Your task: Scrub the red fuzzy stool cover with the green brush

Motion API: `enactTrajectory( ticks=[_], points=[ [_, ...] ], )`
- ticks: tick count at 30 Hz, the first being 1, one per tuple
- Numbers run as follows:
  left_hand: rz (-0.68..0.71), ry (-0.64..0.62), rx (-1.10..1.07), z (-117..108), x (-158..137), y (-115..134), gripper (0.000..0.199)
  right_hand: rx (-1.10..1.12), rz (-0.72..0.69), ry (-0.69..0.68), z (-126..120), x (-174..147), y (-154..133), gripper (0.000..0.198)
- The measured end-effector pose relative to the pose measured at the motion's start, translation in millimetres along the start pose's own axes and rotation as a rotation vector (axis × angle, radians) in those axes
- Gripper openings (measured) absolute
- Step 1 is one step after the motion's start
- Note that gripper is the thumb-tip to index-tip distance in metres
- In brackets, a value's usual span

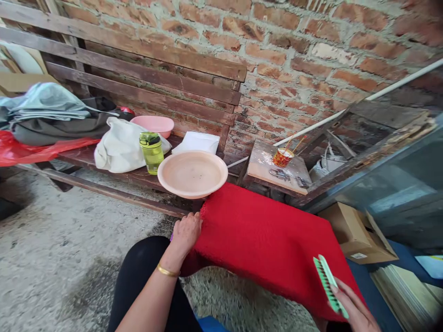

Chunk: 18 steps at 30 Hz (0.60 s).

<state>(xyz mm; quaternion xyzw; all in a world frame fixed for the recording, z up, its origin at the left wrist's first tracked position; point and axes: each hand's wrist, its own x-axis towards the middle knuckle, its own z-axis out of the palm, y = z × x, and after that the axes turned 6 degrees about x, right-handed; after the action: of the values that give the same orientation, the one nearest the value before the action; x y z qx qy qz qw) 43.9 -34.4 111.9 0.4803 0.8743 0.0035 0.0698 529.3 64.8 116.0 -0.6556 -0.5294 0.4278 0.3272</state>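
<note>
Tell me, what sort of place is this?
Probably a rough storeroom or a simple workspace, though I can't be sure which. The bare brick wall, the rough grey floor and the worn wooden bench all suggest it.

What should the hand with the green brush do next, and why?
Maybe turn the brush bristles-down against the red cloth. The right hand holds it over one end with its bristles pointing sideways, while the left hand is at the cloth's other end.
</note>
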Motion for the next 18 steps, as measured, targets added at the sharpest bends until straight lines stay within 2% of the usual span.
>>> enactTrajectory(
  ticks=[3, 6, 8, 11, 13, 15, 18],
  points=[
    [0.114, 0.029, -0.195, -2.3, -9.0, 22.0, 0.028, 0.586, 0.243, -0.263, 45.2, -35.8, -16.8, 0.053],
    [0.304, -0.036, -0.601, 6.2, -28.7, 59.1, 0.026, 0.833, 0.325, -0.494, 89.0, -60.1, -36.9, 0.047],
    [0.464, -0.174, -0.877, 13.6, -44.2, 84.0, 0.030, 0.907, 0.362, -0.583, 108.6, -70.2, -47.9, 0.046],
    [0.708, -0.473, -1.233, 16.4, -62.2, 109.1, 0.059, 0.957, 0.419, -0.654, 125.2, -78.7, -58.7, 0.045],
    [0.812, -0.625, -1.429, 13.0, -68.1, 116.3, 0.075, 0.977, 0.446, -0.662, 131.2, -80.6, -60.8, 0.045],
    [0.828, -0.703, -1.540, 10.5, -70.1, 118.9, 0.080, 0.996, 0.476, -0.652, 135.6, -79.5, -58.3, 0.043],
    [0.773, -0.766, -1.555, 15.4, -70.6, 120.6, 0.077, 1.005, 0.522, -0.648, 142.7, -74.5, -47.6, 0.039]
  ],
)
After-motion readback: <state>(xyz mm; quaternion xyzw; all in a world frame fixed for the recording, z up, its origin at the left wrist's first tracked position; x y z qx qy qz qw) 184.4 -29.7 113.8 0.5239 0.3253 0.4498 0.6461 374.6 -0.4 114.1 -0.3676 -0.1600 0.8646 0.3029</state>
